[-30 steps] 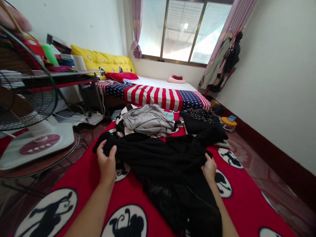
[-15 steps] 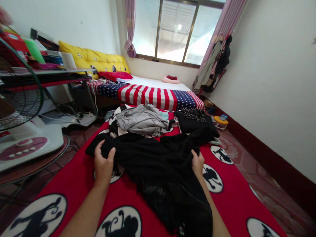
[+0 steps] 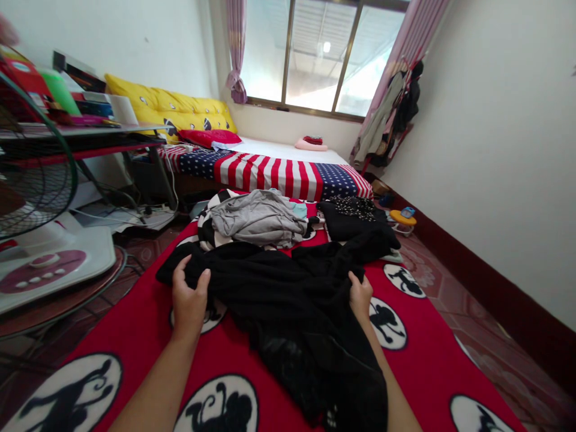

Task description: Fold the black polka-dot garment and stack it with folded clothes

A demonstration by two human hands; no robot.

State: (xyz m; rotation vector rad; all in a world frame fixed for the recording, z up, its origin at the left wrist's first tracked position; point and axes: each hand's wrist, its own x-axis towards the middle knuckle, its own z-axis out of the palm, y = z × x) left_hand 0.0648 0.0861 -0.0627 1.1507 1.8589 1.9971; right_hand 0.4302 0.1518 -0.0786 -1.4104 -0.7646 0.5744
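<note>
Hands: two, left hand [image 3: 188, 309] and right hand [image 3: 360, 297]. Black garment [image 3: 274, 288] between them: one. Red blanket [image 3: 427, 354]: one, at least six white roundels [image 3: 387, 324] showing. Grey heap [image 3: 256, 217] near its far edge: one. Dark heap [image 3: 351, 228] near its far right corner: one. Layers inside both: can't count. Window [image 3: 315, 66]: one, three panes. Curtains [image 3: 236, 48]: two. Yellow cushion [image 3: 166, 108]: one. Red pillow [image 3: 209, 138]: one. Fan [image 3: 45, 235]: one, four small buttons [image 3: 35, 280], one dial [image 3: 45, 260]. Orange-topped stool [image 3: 399, 218]: one.
</note>
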